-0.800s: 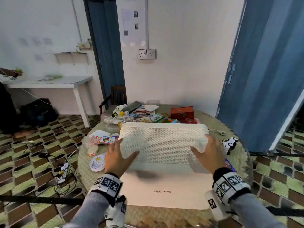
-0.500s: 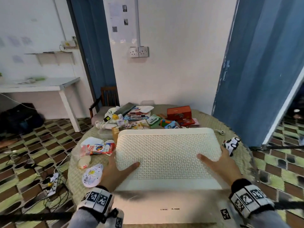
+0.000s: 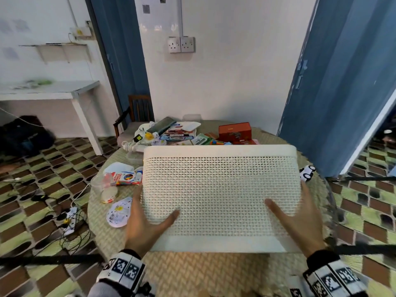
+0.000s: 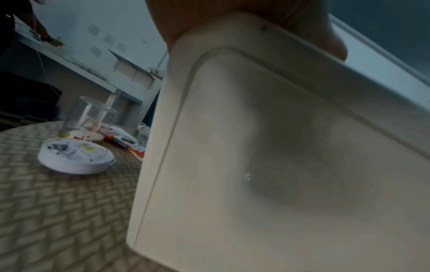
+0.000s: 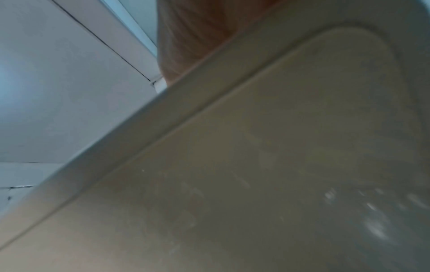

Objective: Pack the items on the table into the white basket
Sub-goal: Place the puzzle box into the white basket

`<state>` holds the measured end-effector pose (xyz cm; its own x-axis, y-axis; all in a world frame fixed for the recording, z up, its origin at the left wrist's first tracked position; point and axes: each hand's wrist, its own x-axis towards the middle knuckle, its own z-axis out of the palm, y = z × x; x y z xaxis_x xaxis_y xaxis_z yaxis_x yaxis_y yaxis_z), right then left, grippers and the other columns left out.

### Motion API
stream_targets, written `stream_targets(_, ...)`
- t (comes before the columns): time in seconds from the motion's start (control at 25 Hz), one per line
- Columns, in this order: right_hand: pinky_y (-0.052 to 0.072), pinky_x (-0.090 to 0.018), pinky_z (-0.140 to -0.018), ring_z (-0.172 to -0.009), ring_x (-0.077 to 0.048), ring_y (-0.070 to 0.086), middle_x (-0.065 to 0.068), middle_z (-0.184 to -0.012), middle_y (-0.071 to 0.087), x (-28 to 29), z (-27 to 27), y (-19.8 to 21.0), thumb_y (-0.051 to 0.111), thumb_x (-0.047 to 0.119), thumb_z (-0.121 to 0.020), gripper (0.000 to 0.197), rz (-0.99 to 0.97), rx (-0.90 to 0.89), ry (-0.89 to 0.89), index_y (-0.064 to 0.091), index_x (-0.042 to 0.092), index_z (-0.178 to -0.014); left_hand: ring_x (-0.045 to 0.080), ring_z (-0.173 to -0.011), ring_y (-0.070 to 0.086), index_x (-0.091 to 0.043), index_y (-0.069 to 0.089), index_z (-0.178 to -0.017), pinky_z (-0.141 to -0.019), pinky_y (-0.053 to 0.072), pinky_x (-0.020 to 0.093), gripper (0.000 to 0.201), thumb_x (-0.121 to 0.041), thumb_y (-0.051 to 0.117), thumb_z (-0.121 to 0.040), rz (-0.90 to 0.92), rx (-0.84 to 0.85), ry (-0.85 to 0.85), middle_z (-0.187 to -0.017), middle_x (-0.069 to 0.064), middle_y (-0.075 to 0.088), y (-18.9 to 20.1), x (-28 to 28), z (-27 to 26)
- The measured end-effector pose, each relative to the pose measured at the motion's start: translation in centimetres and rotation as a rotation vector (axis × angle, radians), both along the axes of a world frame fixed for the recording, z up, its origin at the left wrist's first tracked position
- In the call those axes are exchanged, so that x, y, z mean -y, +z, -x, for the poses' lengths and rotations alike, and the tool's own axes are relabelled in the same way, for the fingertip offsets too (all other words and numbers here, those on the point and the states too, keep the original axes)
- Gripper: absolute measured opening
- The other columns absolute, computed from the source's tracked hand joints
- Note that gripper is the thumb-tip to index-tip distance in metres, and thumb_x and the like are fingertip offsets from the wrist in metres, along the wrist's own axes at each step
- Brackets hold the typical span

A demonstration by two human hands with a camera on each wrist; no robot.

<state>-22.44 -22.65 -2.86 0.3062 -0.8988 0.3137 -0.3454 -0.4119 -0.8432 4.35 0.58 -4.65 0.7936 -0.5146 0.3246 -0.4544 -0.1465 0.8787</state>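
The white basket (image 3: 220, 189) is held between the two hands with its perforated side wall turned up toward the head camera and its solid base facing the person — tipped, then, not standing on its base. Its open mouth points away, toward the heap of things at the far side of the worktop (image 3: 192, 273). That pose suits setting the basket upright, as I judge it, since nothing can be packed while the mouth lies sideways.

The left hand (image 3: 147, 227) clasps the basket's left end: the thumb lies spread across the mesh wall, and the fingers wrap round the end out of sight. The right hand (image 3: 300, 221) mirrors it on the right end. In both wrist views the pale, smooth base fills most of the frame, with the palm pressed at its edge — a grip from both ends that lets the wide basket be turned without twisting.

The items wait outside the basket: a crayon box (image 3: 126, 177) just beside its left end, a round white disc (image 3: 119, 212) near the left hand, a clear plastic cup (image 4: 89, 117), an orange box (image 3: 234, 131) among the far clutter, and a small black-and-white toy car (image 3: 307, 172) by the right corner. None of them is seen going in yet.
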Motion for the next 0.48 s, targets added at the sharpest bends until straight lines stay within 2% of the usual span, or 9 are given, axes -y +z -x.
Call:
stream_targets(0.2, 0.034, -0.044, -0.11, -0.134, -0.022, 0.038, -0.001, -0.15, 0.035, -0.8, 0.6, -2.7, 0.071, 0.069, -0.056, 0.113, -0.013, 0.043, -0.081, 0.017, 0.03, -0.147, 0.01, -0.137, 0.034, -0.025, 0.021, -0.145, -0.115, 0.029, 0.042, 0.122, -0.065, 0.081, -0.047, 0.039, 0.013, 0.056, -0.148, -0.006, 0.035, -3.3, 0.1, 0.5)
stream_targets(0.32, 0.032, -0.04, -0.111, -0.134, -0.02, 0.037, -0.002, -0.15, 0.031, -1.5, 1.4, -4.5, 0.074, 0.067, -0.054, 0.116, -0.047, 0.096, -0.049, 0.014, 0.027, -0.145, 0.014, -0.14, 0.028, -0.018, 0.015, -0.148, -0.117, 0.025, 0.043, 0.128, -0.063, 0.081, -0.047, 0.019, 0.029, 0.069, -0.153, 0.001, 0.028, -5.1, -0.1, 1.2)
stream_targets(0.4, 0.033, -0.038, -0.111, -0.131, -0.018, 0.039, -0.003, -0.147, 0.032, -1.9, 2.1, -5.4, 0.083, 0.055, -0.058, 0.111, -0.11, 0.133, -0.007, 0.016, 0.025, -0.142, 0.016, -0.14, 0.027, -0.011, 0.014, -0.149, -0.117, 0.024, 0.043, 0.132, -0.058, 0.086, -0.049, -0.021, 0.045, 0.083, -0.154, 0.005, 0.026, -5.9, -0.5, 1.7)
stream_targets(0.48, 0.035, -0.039, -0.111, -0.127, -0.017, 0.042, -0.005, -0.143, 0.035, -2.5, 2.8, -5.8, 0.086, 0.038, -0.061, 0.101, -0.156, 0.149, 0.029, 0.019, 0.025, -0.135, 0.019, -0.14, 0.028, -0.008, 0.015, -0.148, -0.116, 0.026, 0.045, 0.13, -0.05, 0.088, -0.049, -0.059, 0.049, 0.104, -0.153, 0.007, 0.027, -7.0, -1.1, 2.0)
